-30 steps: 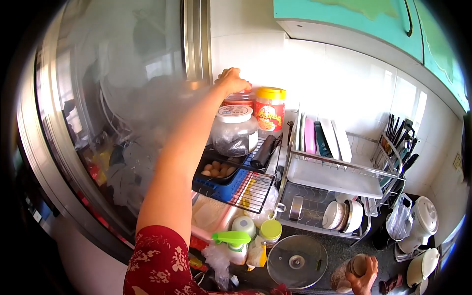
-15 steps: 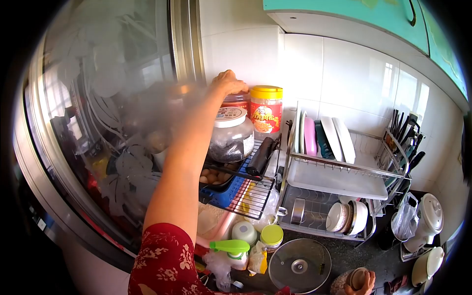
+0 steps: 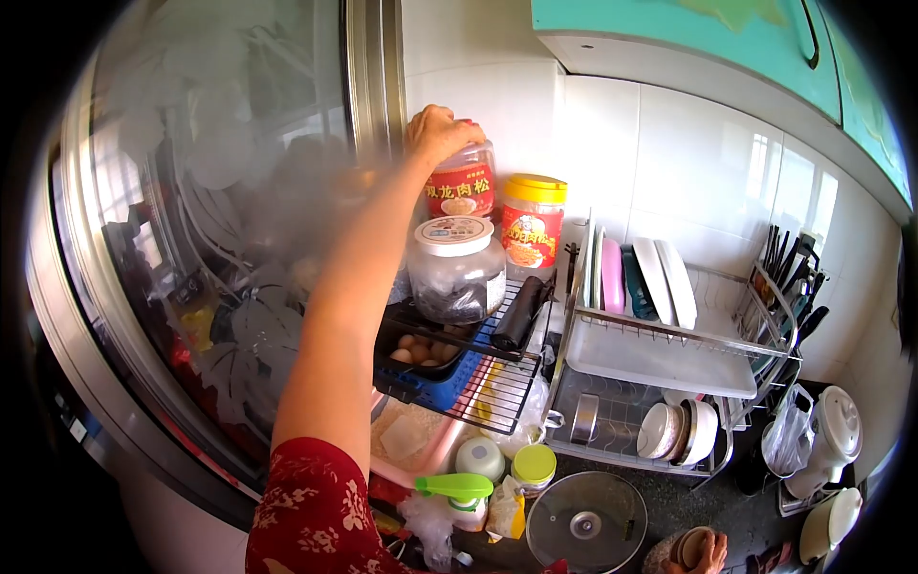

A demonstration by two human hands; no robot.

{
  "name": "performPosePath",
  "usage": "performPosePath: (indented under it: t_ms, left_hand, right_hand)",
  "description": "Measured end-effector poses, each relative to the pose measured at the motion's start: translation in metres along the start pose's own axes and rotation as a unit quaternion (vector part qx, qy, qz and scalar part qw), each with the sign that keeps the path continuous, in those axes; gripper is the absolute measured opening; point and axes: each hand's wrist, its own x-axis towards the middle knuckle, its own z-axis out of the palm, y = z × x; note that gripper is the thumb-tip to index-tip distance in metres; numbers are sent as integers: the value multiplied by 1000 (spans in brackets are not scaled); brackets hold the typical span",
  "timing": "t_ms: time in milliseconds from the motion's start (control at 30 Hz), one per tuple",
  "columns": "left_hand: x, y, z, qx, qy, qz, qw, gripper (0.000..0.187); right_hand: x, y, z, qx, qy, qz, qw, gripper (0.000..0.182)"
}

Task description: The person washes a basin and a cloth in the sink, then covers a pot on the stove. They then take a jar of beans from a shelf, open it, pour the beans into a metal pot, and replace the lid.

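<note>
My left hand (image 3: 442, 134) grips the top of a clear plastic jar with a red label (image 3: 463, 187), its fingers over the lid. The jar is raised behind a round jar with a white lid (image 3: 457, 277), which holds something dark in plastic. To its right stands a yellow-lidded jar (image 3: 534, 225) with a similar red label. At the bottom edge my right hand (image 3: 710, 555) is closed on the rim of a small bowl (image 3: 690, 547), which seems to sit in or against a patterned bowl. The lower part of that hand is cut off.
A black wire shelf (image 3: 492, 387) carries the jars, a black roll (image 3: 522, 311) and a tray of eggs (image 3: 418, 352). Right of it stands a dish rack (image 3: 669, 330) with plates and bowls. A glass lid (image 3: 585, 524) lies on the counter. A sliding glass door (image 3: 220, 115) is at left.
My left hand has lifted the red-labelled jar upward, so its label now shows above the white-lidded jar. My right hand stays at the bowl. The view has shifted slightly.
</note>
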Motion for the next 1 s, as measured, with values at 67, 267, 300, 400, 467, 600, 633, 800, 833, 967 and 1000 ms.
performPosePath:
  t_ms: [67, 267, 300, 400, 467, 600, 633, 800, 833, 967, 1000]
  left_hand:
    - [-2, 11, -14, -7, 16, 2, 1000, 40]
    - [-1, 22, -44, -88, 76, 5, 993, 37]
    - [2, 19, -47, -98, 86, 7, 991, 36]
    - [1, 19, -59, -143, 90, -18, 985, 35]
    - [1, 19, -64, -168, 86, -21, 982, 34]
    - [1, 19, -72, -244, 68, -20, 967, 30]
    - [-3, 22, -76, -276, 55, -16, 959, 28]
    - [-44, 47, -109, -418, 28, -7, 908, 22]
    - [-55, 54, -117, -490, 11, -1, 871, 20]
    - [-75, 63, -125, -529, 18, -60, 847, 21]
    - [-81, 65, -125, -530, 17, -61, 845, 21]
  right_hand:
    - [1, -1, 0, -10, -7, 7, 1000, 73]
    - [0, -1, 3, -28, -29, 33, 999, 76]
    - [1, -2, 1, -22, -34, 34, 999, 77]
    - [2, -1, 1, -17, -37, 33, 999, 78]
    - [0, 1, 2, -18, -33, 31, 999, 78]
    - [1, 0, 0, -37, -24, 35, 998, 77]
    - [1, 0, -1, -37, -31, 43, 998, 76]
    - [1, 7, 2, -21, -26, 41, 999, 75]
    - [1, 7, 3, -17, -24, 39, 999, 75]
    - [2, 5, -1, -2, -43, 56, 998, 74]
    - [2, 9, 2, -6, -36, 47, 998, 74]
